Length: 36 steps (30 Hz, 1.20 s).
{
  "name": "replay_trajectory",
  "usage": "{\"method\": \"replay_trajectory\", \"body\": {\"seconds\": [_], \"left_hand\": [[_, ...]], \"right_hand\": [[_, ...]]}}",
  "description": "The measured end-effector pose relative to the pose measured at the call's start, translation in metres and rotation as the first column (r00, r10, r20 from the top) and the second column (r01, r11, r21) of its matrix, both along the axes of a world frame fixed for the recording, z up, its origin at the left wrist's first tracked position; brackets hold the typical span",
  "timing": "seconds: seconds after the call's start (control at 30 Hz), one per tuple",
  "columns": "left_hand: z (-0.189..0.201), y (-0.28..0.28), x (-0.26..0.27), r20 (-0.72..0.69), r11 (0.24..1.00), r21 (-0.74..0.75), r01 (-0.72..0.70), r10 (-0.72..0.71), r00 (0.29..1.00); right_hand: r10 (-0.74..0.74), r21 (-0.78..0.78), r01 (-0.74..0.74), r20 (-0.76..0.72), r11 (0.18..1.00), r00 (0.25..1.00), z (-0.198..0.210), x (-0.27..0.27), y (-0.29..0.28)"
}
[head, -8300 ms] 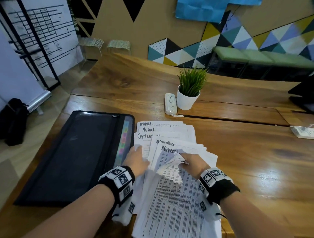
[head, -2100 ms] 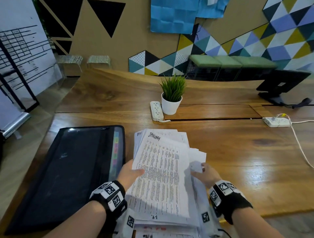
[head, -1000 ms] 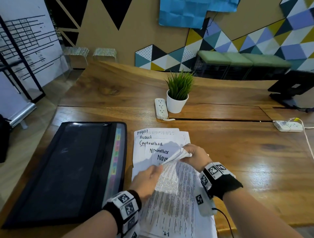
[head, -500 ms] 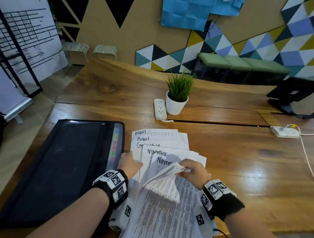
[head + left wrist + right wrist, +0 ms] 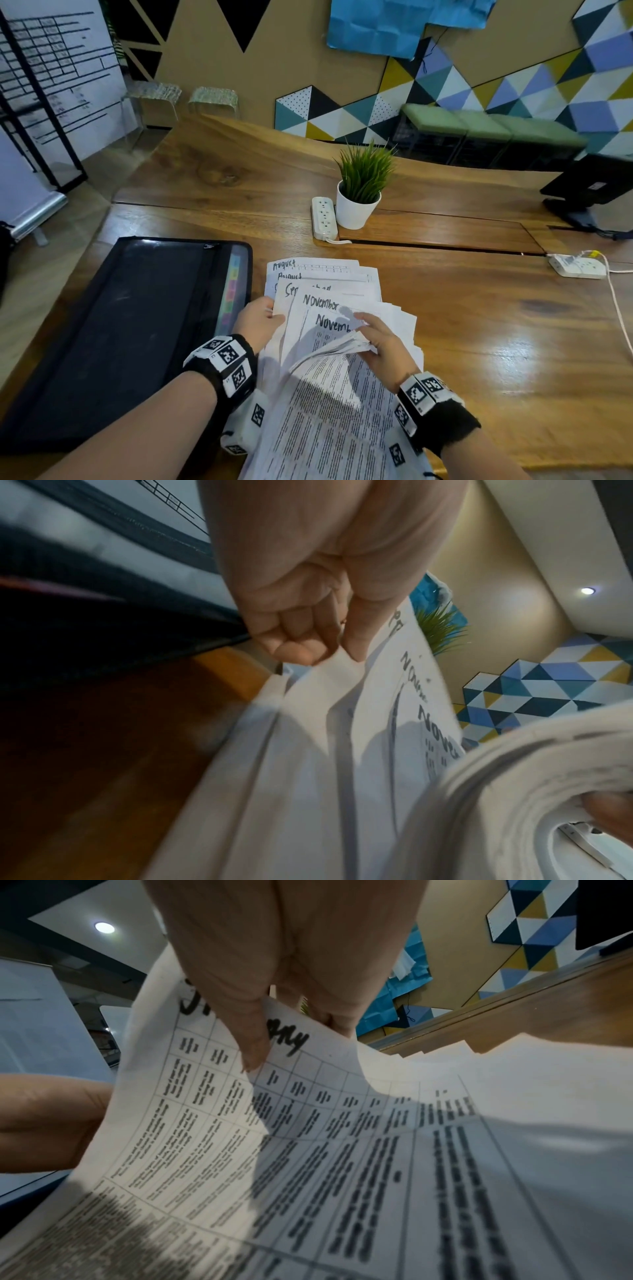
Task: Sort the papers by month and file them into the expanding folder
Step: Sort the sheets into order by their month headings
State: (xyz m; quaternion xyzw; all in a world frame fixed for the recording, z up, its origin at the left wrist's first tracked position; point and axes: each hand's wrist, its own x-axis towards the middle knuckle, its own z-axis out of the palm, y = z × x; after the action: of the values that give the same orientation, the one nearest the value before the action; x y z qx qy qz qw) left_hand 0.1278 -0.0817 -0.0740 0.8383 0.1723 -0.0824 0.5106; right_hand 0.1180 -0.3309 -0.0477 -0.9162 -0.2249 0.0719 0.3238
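Still sorting: thumbing through the stack on the wooden table (image 5: 479, 325), nothing filed yet.

The black expanding folder (image 5: 130, 329) lies flat at nine o'clock of the papers (image 5: 325, 411), its coloured tabs (image 5: 233, 291) along the edge just beside my left hand (image 5: 257, 320); past the stack at twelve o'clock stand the potted plant (image 5: 361, 192) and a power strip (image 5: 323, 217). The sheets fan away from me, headed August, September and November. My left hand pinches the left edges of the fanned sheets between thumb and curled fingers (image 5: 294, 642). My right hand (image 5: 380, 346) holds a curled-back wad of top sheets, thumb on one headed January (image 5: 240, 1031). I judge the next move calls for pulling January clear without dragging its neighbours, then starting an early-month pile.
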Motion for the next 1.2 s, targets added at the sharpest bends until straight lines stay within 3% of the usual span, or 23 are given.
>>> {"method": "replay_trajectory", "body": {"seconds": [0.17,0.27,0.37,0.47,0.6,0.7,0.9,1.2], "left_hand": [[0.001,-0.003,-0.003,0.090,0.998,-0.048,0.051,-0.047,0.995],[0.003,-0.008,-0.009,0.154,0.978,-0.112,0.173,-0.155,0.976],[0.003,-0.014,-0.014,0.138,0.955,-0.054,0.293,-0.283,0.949],[0.005,-0.014,-0.015,0.109,0.947,-0.066,0.313,-0.305,0.946],[0.015,-0.012,-0.017,0.081,0.952,-0.258,0.165,-0.149,0.985],[0.014,-0.008,-0.009,0.079,0.989,-0.141,-0.031,0.043,0.996],[0.012,-0.001,0.006,0.012,0.984,-0.064,-0.163,0.165,0.986],[0.015,-0.005,0.006,0.067,0.995,-0.072,-0.063,0.068,0.995]], "right_hand": [[0.036,-0.043,-0.034,0.030,0.998,0.999,0.004,0.009,0.003],[0.054,-0.120,-0.046,0.058,0.992,0.997,0.006,0.014,0.005],[0.099,-0.175,-0.084,0.076,0.981,0.992,0.012,0.019,0.010],[0.111,-0.191,-0.106,0.016,0.976,0.994,0.014,0.022,0.014],[0.101,-0.193,-0.091,0.042,0.977,0.994,0.010,0.020,0.016],[0.092,-0.189,-0.080,0.058,0.979,0.994,0.008,0.018,0.015],[0.101,-0.182,-0.087,0.068,0.979,0.993,0.008,0.017,0.013],[0.129,-0.247,-0.085,0.167,0.965,0.978,0.009,0.026,0.014]]}}
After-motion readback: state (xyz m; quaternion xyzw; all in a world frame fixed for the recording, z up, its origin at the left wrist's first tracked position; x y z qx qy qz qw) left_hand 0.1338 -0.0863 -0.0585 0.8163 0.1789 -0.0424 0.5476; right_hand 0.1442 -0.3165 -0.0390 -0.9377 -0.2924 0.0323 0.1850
